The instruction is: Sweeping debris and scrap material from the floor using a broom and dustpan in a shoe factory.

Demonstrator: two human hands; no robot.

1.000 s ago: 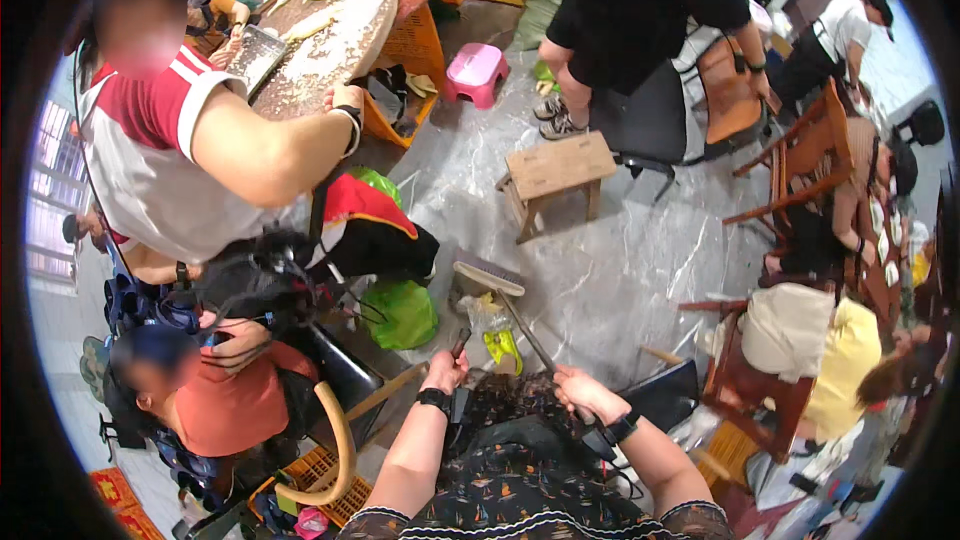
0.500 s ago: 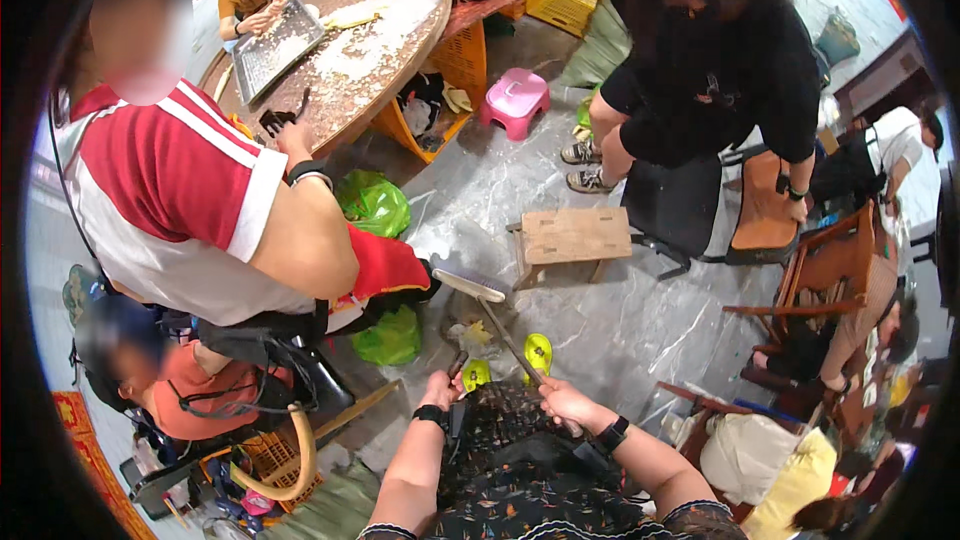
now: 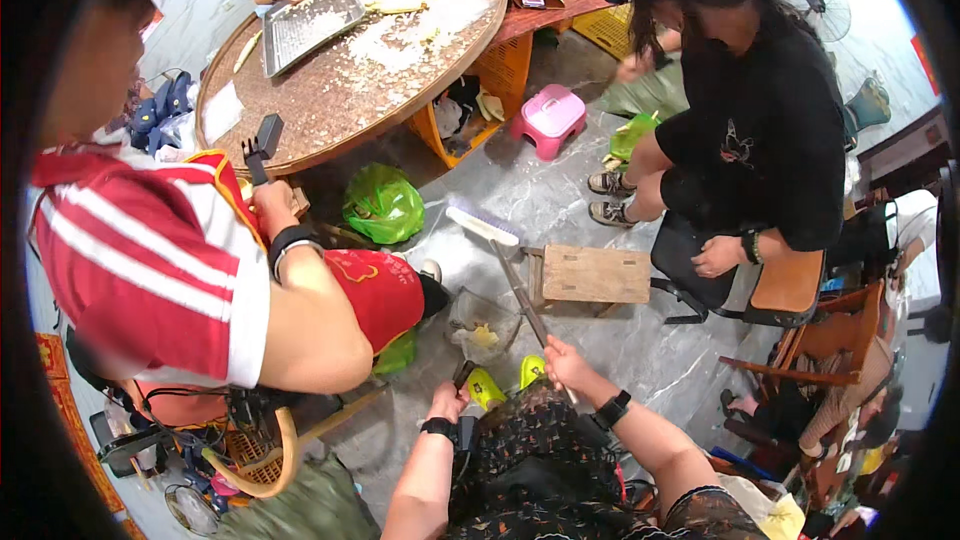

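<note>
My left hand (image 3: 448, 402) is closed round the short dark handle of a dustpan (image 3: 484, 324). The pan is see-through grey, lies on the floor ahead of my yellow-green shoes (image 3: 486, 389) and holds some yellowish scraps. My right hand (image 3: 568, 365) grips the long grey-brown handle of a broom (image 3: 519, 290). The broom's white head with pale bristles (image 3: 483, 226) is beyond the pan, apart from it, left of a low wooden stool (image 3: 596, 274).
A person in a red and white shirt (image 3: 170, 250) stands close on the left, beside a round table (image 3: 330, 120) with a metal tray and corn. A person in black (image 3: 750, 140) is at right by chairs. Green bags (image 3: 384, 205) and a pink stool (image 3: 551, 118) stand on the floor.
The broom head has moved forward, farther from the dustpan. Both hands keep their grips. My view has shifted, and the person in black now has a hand on a chair seat.
</note>
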